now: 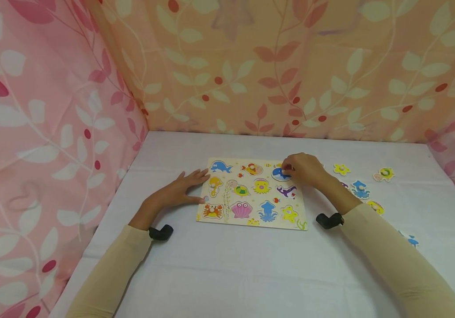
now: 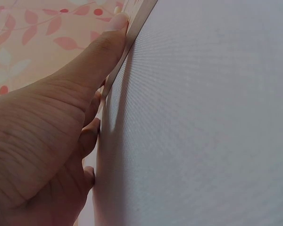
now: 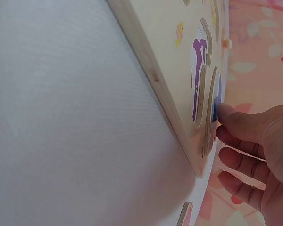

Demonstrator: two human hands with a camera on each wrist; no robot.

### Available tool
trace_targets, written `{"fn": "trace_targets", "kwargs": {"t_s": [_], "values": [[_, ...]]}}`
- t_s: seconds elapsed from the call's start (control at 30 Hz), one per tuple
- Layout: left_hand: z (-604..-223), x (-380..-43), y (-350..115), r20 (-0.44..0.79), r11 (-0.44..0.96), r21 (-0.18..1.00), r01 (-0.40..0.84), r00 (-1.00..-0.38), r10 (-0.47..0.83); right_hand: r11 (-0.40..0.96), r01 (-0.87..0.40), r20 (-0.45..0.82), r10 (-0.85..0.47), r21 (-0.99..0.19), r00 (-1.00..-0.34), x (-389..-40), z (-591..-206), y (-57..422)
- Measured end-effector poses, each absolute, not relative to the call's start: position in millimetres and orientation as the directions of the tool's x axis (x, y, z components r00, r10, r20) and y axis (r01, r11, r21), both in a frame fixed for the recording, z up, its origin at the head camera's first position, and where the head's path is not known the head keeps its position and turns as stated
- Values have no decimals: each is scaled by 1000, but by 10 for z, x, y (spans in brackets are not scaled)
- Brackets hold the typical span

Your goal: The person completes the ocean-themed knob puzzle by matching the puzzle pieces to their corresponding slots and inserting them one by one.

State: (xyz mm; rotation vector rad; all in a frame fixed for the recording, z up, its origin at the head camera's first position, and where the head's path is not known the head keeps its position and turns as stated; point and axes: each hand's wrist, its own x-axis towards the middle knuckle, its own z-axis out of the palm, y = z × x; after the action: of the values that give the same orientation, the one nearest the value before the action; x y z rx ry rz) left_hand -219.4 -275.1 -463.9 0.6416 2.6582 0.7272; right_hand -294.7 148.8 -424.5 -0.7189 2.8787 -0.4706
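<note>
A wooden peg puzzle board (image 1: 247,223) with sea-animal pictures lies flat on the white-covered table. My right hand (image 1: 305,168) pinches a blue whale puzzle piece (image 1: 278,173) at the board's far right corner. In the right wrist view the whale piece (image 3: 217,94) sits tilted over its recess, the thumb on its face. My left hand (image 1: 180,189) rests at the board's left edge with fingers spread and thumb by the near-left side. In the left wrist view the left thumb (image 2: 96,54) touches the board's edge (image 2: 137,26). The crab piece (image 1: 213,211) and seahorse piece (image 1: 214,187) lie in the board.
Right of the board lie loose pieces: a yellow starfish (image 1: 342,169), a turtle (image 1: 384,174), a blue squid (image 1: 360,189), a yellow piece (image 1: 376,207) and a blue one (image 1: 412,240) partly behind the right sleeve. Leaf-patterned cloth (image 1: 227,88) hangs behind the table.
</note>
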Motion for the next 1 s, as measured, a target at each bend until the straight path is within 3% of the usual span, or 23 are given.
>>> {"fn": "trace_targets", "kwargs": {"t_s": [1.0], "values": [[-4673,-2229,-2779,-174,771,524,362,-841,513,804,-528,-43,-559,-276,-828,-2973,-4178,1481]]}}
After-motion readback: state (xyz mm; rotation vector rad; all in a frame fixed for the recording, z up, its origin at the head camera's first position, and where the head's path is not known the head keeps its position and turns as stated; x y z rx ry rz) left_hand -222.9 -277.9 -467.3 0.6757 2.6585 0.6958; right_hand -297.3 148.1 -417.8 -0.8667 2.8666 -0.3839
